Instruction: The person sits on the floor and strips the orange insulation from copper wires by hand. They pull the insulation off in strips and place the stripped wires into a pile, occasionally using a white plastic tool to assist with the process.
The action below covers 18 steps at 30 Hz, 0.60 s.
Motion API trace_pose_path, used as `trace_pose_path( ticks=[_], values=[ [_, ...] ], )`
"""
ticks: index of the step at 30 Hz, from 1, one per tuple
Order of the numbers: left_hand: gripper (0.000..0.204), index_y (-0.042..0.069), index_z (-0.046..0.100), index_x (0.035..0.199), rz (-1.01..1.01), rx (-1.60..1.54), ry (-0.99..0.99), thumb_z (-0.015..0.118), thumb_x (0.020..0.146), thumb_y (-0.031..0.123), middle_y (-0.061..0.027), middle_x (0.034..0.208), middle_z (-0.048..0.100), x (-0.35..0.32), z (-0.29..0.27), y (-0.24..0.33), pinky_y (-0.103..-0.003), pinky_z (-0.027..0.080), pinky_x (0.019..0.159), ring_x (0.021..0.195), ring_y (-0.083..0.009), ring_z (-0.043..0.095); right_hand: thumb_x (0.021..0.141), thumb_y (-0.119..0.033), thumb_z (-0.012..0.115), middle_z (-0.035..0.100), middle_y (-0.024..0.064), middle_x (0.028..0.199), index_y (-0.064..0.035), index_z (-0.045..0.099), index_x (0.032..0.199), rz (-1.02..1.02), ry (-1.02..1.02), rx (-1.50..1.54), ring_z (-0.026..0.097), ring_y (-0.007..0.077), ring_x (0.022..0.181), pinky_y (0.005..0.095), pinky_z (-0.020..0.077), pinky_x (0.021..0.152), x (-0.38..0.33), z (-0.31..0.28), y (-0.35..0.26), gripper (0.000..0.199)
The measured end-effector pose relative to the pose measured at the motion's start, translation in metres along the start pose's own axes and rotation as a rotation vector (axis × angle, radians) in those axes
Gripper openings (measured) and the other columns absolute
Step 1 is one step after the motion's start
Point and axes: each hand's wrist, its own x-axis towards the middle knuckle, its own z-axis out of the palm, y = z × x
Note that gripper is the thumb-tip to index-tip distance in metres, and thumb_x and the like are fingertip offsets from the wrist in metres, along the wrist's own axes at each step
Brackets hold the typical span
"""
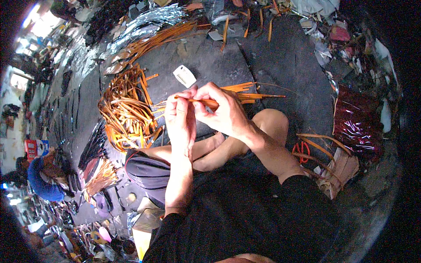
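The person sits on a dark floor [280, 65] with knees drawn up, both hands raised in front of them. The left hand [180, 120] and the right hand [221, 111] meet over a thin orange strip [206, 102] — each pinches it between thumb and fingertips, the left closed on the end nearer the person's left, the right closed just beside it. The strip runs across between the two hands, roughly level, and past the right hand a fan of similar orange strips [245, 92] spreads out toward the right, lying low over the floor.

To the left of the hands sits a loose tangled heap of orange strips [127, 111] — coiled and looping, resting on the floor. A small white rectangular piece [184, 76] lies on the floor just beyond the hands. Red-handled scissors [301, 151] lie by the person's right knee, near a shiny dark red sheet [357, 120].
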Motion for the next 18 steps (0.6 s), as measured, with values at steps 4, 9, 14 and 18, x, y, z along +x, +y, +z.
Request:
trace_pose_path(
  ticks=[4, 9, 14, 18],
  values=[
    [0.023, 0.008, 0.055, 0.105, 0.055, 0.053, 0.156, 0.053, 0.098, 0.030, -0.0057, 0.100, 0.063, -0.006, 0.016, 0.009, -0.038, 0.044, 0.097, 0.107, -0.0224, 0.057, 0.078, -0.007, 0.068, 0.068, 0.0111, 0.087, -0.0066, 0.055, 0.092, -0.124, -0.010, -0.078, 0.069, 0.0315, 0.079, 0.0382, 0.0551, 0.064, 0.002, 0.010, 0.004, 0.019],
    [0.022, 0.012, 0.057, 0.105, 0.122, -0.026, 0.241, 0.061, 0.094, 0.030, 0.0012, 0.094, 0.062, -0.004, 0.000, 0.035, -0.035, 0.046, 0.094, 0.097, -0.0166, 0.059, 0.076, -0.004, 0.069, 0.065, 0.0103, 0.081, -0.0062, 0.054, 0.090, -0.205, -0.048, -0.100, 0.068, 0.0293, 0.074, 0.0370, 0.0537, 0.062, 0.000, 0.007, 0.006, 0.020],
    [0.020, 0.010, 0.058, 0.105, 0.179, -0.097, 0.352, 0.060, 0.095, 0.028, 0.0003, 0.093, 0.062, 0.003, -0.019, 0.057, -0.034, 0.049, 0.091, 0.091, -0.0155, 0.060, 0.074, 0.000, 0.071, 0.066, 0.0098, 0.077, -0.0056, 0.058, 0.091, -0.264, -0.092, -0.140, 0.068, 0.0243, 0.069, 0.0345, 0.0532, 0.060, -0.004, -0.003, 0.010, 0.021],
    [0.021, 0.008, 0.061, 0.104, 0.233, -0.149, 0.340, 0.056, 0.097, 0.027, -0.0015, 0.095, 0.063, 0.005, -0.046, 0.083, -0.030, 0.049, 0.091, 0.091, -0.0140, 0.060, 0.074, 0.000, 0.071, 0.067, 0.0088, 0.077, -0.0066, 0.059, 0.090, -0.238, -0.121, -0.184, 0.068, 0.0240, 0.069, 0.0345, 0.0527, 0.061, -0.010, -0.013, 0.013, 0.021]
  ],
)
